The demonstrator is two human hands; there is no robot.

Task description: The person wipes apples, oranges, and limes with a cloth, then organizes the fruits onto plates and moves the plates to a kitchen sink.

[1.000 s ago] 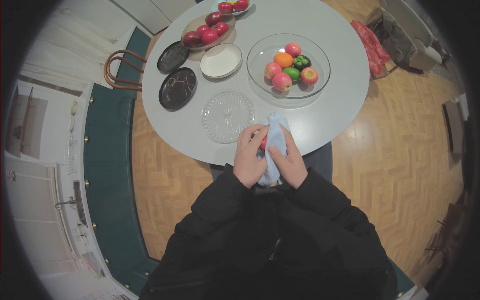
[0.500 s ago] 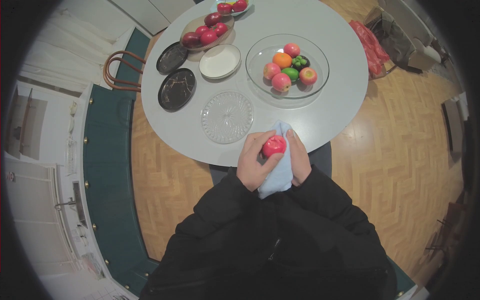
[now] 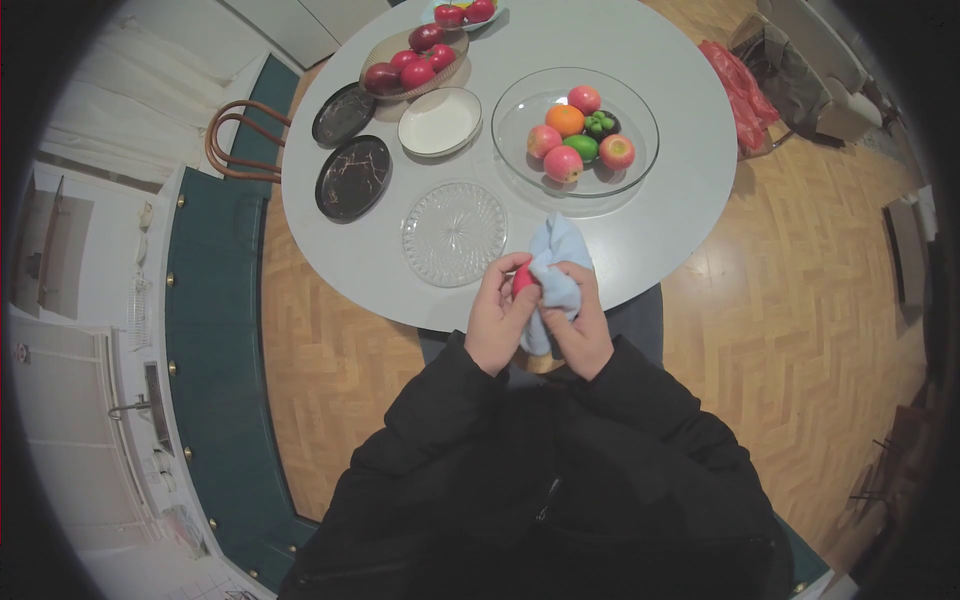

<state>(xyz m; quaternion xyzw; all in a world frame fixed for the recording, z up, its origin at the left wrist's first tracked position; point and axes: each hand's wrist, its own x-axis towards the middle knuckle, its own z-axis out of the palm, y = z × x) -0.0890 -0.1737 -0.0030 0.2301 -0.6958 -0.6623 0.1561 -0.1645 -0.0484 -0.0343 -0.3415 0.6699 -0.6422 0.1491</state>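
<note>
At the near edge of the table, my left hand [image 3: 493, 322] is closed around a shiny red apple [image 3: 523, 279], its thumb on the near side. Only a small part of the apple shows; a light blue cloth [image 3: 560, 245] covers its right side. My right hand [image 3: 588, 325] grips this cloth, thumb and fingers bunching it against the fruit. The cloth's upper end sticks out beyond the fingers and its lower part hangs between the hands. Just beyond my left hand lies a clear cut-glass plate [image 3: 455, 233] with nothing on it.
A large glass bowl [image 3: 640, 175] holds apples, an orange and green fruit. Farther left are a white dish [image 3: 440, 122], two black plates [image 3: 353, 178] and a tan bowl [image 3: 385, 92] of red fruit. A red bag [image 3: 738, 100] is beyond the table's right edge.
The cloth has been folded over the apple, which was mostly uncovered before. My right hand has turned from lying flat behind the cloth to pinching it.
</note>
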